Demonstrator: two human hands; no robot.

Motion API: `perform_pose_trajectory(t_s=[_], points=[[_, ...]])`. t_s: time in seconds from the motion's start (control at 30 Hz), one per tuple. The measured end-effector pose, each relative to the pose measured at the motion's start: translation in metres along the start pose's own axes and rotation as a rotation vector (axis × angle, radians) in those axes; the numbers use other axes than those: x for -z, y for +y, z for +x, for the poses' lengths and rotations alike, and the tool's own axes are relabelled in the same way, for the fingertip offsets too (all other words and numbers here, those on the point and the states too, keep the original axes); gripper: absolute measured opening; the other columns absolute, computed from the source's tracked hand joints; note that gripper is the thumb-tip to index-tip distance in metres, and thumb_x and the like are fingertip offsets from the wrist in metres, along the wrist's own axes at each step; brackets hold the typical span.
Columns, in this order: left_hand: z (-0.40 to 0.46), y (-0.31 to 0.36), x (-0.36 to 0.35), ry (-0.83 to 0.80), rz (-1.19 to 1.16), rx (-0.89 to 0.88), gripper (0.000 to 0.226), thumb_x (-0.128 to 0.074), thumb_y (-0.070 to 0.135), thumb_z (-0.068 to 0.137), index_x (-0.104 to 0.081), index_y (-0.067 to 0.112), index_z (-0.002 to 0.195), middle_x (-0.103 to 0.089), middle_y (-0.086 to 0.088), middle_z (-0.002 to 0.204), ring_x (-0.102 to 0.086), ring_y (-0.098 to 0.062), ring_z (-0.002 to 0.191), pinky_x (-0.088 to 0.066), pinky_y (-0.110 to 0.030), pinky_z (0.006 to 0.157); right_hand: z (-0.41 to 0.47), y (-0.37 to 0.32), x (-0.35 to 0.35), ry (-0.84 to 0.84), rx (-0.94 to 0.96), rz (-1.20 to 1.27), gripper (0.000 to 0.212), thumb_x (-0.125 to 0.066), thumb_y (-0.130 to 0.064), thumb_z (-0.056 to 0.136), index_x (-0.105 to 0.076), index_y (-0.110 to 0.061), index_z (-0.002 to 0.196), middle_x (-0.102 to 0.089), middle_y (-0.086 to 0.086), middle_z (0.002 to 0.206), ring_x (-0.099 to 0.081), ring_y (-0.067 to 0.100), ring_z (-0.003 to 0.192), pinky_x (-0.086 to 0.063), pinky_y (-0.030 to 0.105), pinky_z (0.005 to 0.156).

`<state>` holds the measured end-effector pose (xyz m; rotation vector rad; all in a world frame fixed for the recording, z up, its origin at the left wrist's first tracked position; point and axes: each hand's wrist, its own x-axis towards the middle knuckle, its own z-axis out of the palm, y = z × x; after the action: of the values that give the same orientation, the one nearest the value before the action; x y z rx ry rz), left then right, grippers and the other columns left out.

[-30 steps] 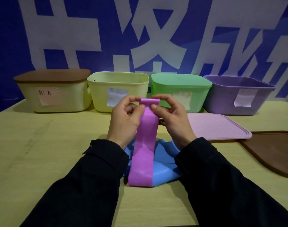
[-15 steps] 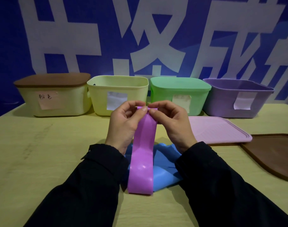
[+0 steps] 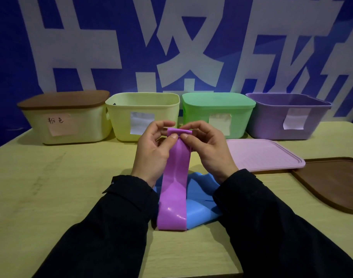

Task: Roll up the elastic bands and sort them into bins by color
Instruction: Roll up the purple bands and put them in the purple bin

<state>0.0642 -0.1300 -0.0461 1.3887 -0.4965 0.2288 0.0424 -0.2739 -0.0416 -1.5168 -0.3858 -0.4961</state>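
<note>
- Pinching the far end of the flat purple elastic band [image 3: 174, 183], the left hand [image 3: 153, 155] and the right hand [image 3: 208, 151] each hold a narrow grip on it, thumbs on the near face and fingers behind, where a small roll has begun.
- The band hangs from that roll down to the pale wooden surface [image 3: 51, 197], its near end resting over a crumpled blue elastic band [image 3: 199, 197] that lies between the sleeves.
- Risk: this stretchy, glossy strip will likely spring open if either thumb lifts while the roll is so small, so the thumbs should probably shift one at a time.
- Risk: uneven turning between the two hands could skew the roll into a cone that unravels once dropped.
- Risk: the dragging near end may catch the blue band and pull it along.
- Sorting hazard: at the far edge, the open purple plastic bin [image 3: 288, 117] stands rightmost, with the lidded green plastic bin [image 3: 217, 115] just left of it; the paper labels there are unreadable, so colour is the only guide.
</note>
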Motion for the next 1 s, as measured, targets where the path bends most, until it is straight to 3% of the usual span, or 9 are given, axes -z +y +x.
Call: perform_pose_trajectory(t_s=[0.1,0.23,0.33,0.5,0.57,0.63,0.73,0.83,1.0], points=[[0.0006,0.0013,-0.0009,0.009,-0.096,0.049,0.020,-0.067,0.013,0.082,-0.074,0.031,0.086,-0.072,-0.004,0.098,-0.066,-0.028,0.101,-0.053,-0.050,0.092,-0.0010,0.0008,0.0004,-0.023,0.025,-0.023,0.017,-0.064,-0.010,0.089,-0.070,-0.025,0.094,-0.061,0.035,0.087,-0.058,0.023,0.080,-0.047,0.036,0.072],[0.0002,0.0011,-0.0008,0.027,-0.001,-0.013,0.032,-0.067,-0.001,0.090,-0.075,0.030,0.084,-0.074,-0.001,0.095,-0.069,-0.021,0.095,-0.056,-0.036,0.083,-0.0011,-0.0012,0.0035,-0.045,-0.046,0.090,0.016,-0.054,-0.005,0.085,-0.065,-0.012,0.094,-0.067,0.010,0.088,-0.060,0.015,0.080,-0.050,0.026,0.071],[-0.0008,0.0031,-0.0018,0.044,0.019,-0.031,0.029,-0.066,-0.002,0.092,-0.074,0.025,0.088,-0.075,0.002,0.093,-0.070,-0.016,0.092,-0.056,-0.030,0.079,-0.0015,-0.0017,0.0045,-0.022,-0.041,0.073,0.008,-0.059,-0.008,0.094,-0.067,-0.010,0.096,-0.069,0.007,0.090,-0.063,0.015,0.080,-0.053,0.026,0.069],[-0.0004,0.0018,0.0002,0.076,-0.061,0.015,0.017,-0.062,0.011,0.088,-0.075,0.020,0.085,-0.075,-0.010,0.090,-0.069,-0.026,0.087,-0.055,-0.041,0.079,-0.0009,-0.0001,0.0005,0.023,-0.012,-0.002,0.016,-0.069,0.005,0.089,-0.072,-0.010,0.094,-0.071,0.004,0.085,-0.064,0.016,0.076,-0.055,0.026,0.069],[-0.0008,0.0009,0.0002,0.075,-0.080,0.015,0.010,-0.066,0.017,0.088,-0.076,0.019,0.087,-0.074,-0.012,0.092,-0.069,-0.026,0.088,-0.054,-0.043,0.083,-0.0002,-0.0003,0.0002,0.036,-0.013,0.012,0.018,-0.069,0.009,0.087,-0.072,-0.008,0.094,-0.072,0.003,0.083,-0.064,0.018,0.077,-0.055,0.025,0.071],[-0.0005,0.0005,-0.0013,0.070,-0.019,-0.021,0.006,-0.072,0.011,0.090,-0.075,0.017,0.091,-0.075,-0.008,0.093,-0.070,-0.022,0.091,-0.057,-0.040,0.088,0.0000,-0.0005,0.0017,0.042,-0.007,0.015,0.017,-0.070,0.009,0.086,-0.072,-0.006,0.095,-0.071,0.002,0.081,-0.063,0.018,0.078,-0.054,0.024,0.072],[0.0001,0.0004,-0.0014,0.053,0.007,-0.044,0.013,-0.071,0.005,0.092,-0.073,0.018,0.094,-0.075,-0.004,0.094,-0.071,-0.018,0.092,-0.058,-0.037,0.087,-0.0008,0.0002,0.0035,0.012,-0.002,0.049,0.015,-0.069,0.001,0.090,-0.070,-0.007,0.103,-0.072,0.006,0.085,-0.065,0.017,0.082,-0.055,0.028,0.074],[0.0007,0.0015,0.0000,0.043,0.010,-0.056,0.013,-0.069,0.004,0.093,-0.071,0.017,0.096,-0.075,0.001,0.093,-0.071,-0.013,0.091,-0.058,-0.031,0.085,0.0006,0.0043,0.0038,0.016,-0.037,0.060,0.021,-0.068,-0.004,0.093,-0.067,-0.005,0.113,-0.067,-0.001,0.073,-0.063,0.011,0.073,-0.054,0.027,0.067],[0.0026,0.0012,0.0000,0.046,-0.059,0.045,0.027,-0.070,0.004,0.092,-0.064,0.020,0.112,-0.076,-0.005,0.103,-0.073,-0.019,0.101,-0.058,-0.034,0.089,0.0008,0.0023,0.0034,0.043,0.008,0.011,0.010,-0.069,0.002,0.090,-0.069,-0.002,0.098,-0.070,0.007,0.080,-0.063,0.011,0.072,-0.053,0.022,0.065]])
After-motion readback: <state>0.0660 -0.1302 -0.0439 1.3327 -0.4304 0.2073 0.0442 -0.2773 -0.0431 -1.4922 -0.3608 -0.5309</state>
